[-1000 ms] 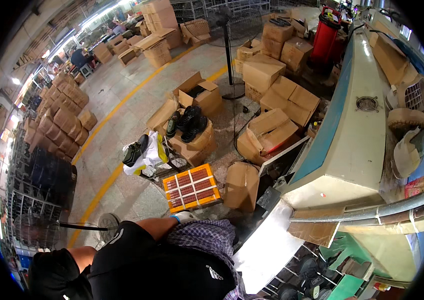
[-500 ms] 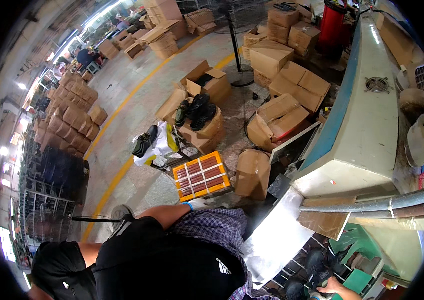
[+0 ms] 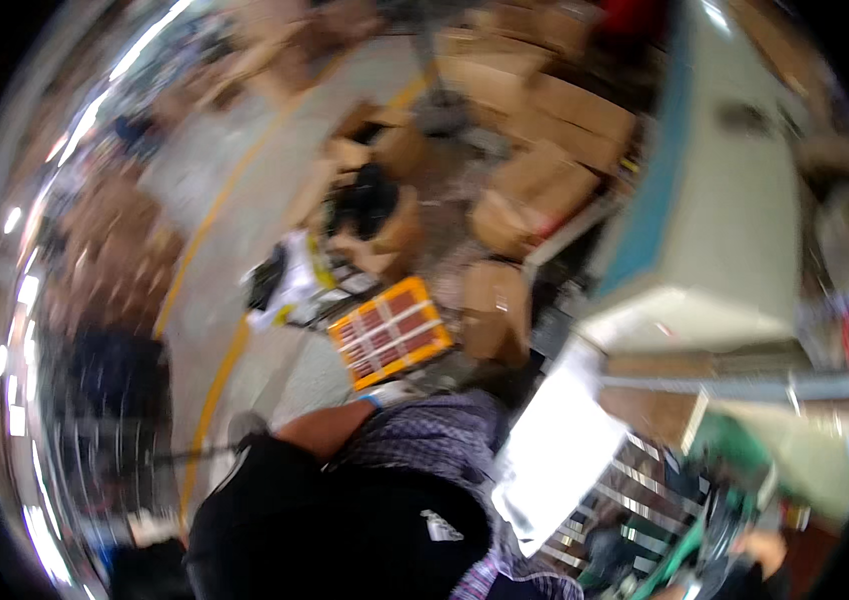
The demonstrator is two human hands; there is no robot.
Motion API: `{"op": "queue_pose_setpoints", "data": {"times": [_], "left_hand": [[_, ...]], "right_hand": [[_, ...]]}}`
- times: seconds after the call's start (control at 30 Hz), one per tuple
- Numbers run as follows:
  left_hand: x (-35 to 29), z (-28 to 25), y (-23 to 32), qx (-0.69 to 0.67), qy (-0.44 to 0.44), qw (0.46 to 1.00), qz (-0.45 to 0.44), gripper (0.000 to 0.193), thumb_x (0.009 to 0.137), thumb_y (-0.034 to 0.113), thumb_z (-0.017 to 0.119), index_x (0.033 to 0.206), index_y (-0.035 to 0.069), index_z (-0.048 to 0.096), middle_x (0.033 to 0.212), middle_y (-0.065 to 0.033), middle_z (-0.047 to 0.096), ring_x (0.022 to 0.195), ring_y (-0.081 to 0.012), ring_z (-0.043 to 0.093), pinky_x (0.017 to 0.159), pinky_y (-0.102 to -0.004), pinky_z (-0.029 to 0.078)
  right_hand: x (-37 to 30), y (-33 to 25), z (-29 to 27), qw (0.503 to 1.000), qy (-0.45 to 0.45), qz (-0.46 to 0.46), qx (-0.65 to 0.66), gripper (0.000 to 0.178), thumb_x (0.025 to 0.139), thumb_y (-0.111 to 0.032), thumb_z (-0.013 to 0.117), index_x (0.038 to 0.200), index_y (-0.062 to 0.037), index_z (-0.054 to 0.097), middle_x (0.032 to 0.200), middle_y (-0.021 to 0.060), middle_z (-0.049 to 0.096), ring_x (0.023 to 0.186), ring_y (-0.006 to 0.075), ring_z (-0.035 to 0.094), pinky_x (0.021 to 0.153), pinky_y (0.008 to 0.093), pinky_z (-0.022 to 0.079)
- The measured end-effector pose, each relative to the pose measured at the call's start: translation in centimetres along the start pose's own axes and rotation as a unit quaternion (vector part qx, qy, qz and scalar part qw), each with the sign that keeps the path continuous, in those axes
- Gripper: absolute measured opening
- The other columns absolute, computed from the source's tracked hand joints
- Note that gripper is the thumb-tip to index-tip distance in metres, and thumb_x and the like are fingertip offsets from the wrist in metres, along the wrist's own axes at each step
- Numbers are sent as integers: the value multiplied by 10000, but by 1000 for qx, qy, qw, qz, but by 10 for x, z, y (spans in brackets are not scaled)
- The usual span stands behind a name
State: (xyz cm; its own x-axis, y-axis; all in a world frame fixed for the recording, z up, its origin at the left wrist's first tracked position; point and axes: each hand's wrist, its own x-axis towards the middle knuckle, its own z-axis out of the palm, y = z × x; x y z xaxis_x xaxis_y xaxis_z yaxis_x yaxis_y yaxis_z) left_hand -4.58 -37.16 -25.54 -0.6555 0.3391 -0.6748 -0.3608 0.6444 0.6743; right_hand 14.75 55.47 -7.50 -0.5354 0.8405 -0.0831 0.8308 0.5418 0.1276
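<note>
My left hand [image 3: 397, 392], in a white glove with a blue cuff, is partly hidden behind purple checked cloth [image 3: 420, 435]. Its fingers cannot be made out. Just beyond it lies an orange-framed panel [image 3: 392, 333] with reddish-brown strips and white bands. At the lower right my bare right hand [image 3: 763, 548] is smeared by motion against a black shoe [image 3: 721, 522], which it seems to grip. A small pale patch beside that shoe is too blurred to name. Under the shoe is a metal rack [image 3: 635, 495] with other dark shoes, next to green machine parts [image 3: 730, 440].
A shiny metal sheet [image 3: 560, 450] slopes beside the pale machine housing [image 3: 725, 230]. Cardboard boxes [image 3: 535, 195] stand beyond, one holding black shoes [image 3: 365, 200]. A stool [image 3: 305, 275] draped in white plastic is left of the panel. Stacked cartons [image 3: 110, 240] line the left.
My view has swung and blurred, so the boxes and panel sit further left. My right hand and the black shoe have shifted right and slightly up. My left hand stays by the checked cloth.
</note>
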Motion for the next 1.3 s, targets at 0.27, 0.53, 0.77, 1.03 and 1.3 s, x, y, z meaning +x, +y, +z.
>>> {"op": "queue_pose_setpoints", "data": {"times": [0.27,0.53,0.77,1.03,1.3], "left_hand": [[95,29,-41,-172,-90,972,-133,544,1072,372,607,1446,-23,610,1392,-183,669,1219,-279,651,1045,-354,522],[85,-3,97,47,-31,994,-89,599,996,461,708,1357,-16,683,1355,-174,688,1208,-282,649,1057,-383,495],[77,8,117,-125,-33,987,-100,453,1014,291,718,1346,-14,670,1279,-118,703,1163,-247,647,1041,-352,489],[49,74,256,-45,-87,991,87,563,1011,222,716,1486,-13,527,1462,-198,616,1331,-297,608,1128,-386,491],[63,187,319,156,-39,930,329,830,858,441,822,1519,70,484,1524,-202,533,1380,-414,514,1176,-490,416]], "right_hand": [[-105,110,-14,928,178,194,263,298,831,-331,689,950,-62,737,790,116,722,693,355,690,700,458,580],[-257,-26,27,360,68,425,828,388,944,-357,589,1260,-135,613,1194,72,725,1072,290,672,1100,517,429],[-265,-14,18,340,62,458,819,345,977,-293,544,1264,-141,665,1284,61,742,1177,282,700,1049,531,479],[-245,-57,-19,456,-10,347,820,338,996,-143,521,1295,-4,597,1292,165,699,1190,340,691,1067,534,556],[-237,-142,-35,775,-241,209,545,640,1042,-373,674,1529,-21,454,1289,141,669,1098,226,693,910,404,582]]}}
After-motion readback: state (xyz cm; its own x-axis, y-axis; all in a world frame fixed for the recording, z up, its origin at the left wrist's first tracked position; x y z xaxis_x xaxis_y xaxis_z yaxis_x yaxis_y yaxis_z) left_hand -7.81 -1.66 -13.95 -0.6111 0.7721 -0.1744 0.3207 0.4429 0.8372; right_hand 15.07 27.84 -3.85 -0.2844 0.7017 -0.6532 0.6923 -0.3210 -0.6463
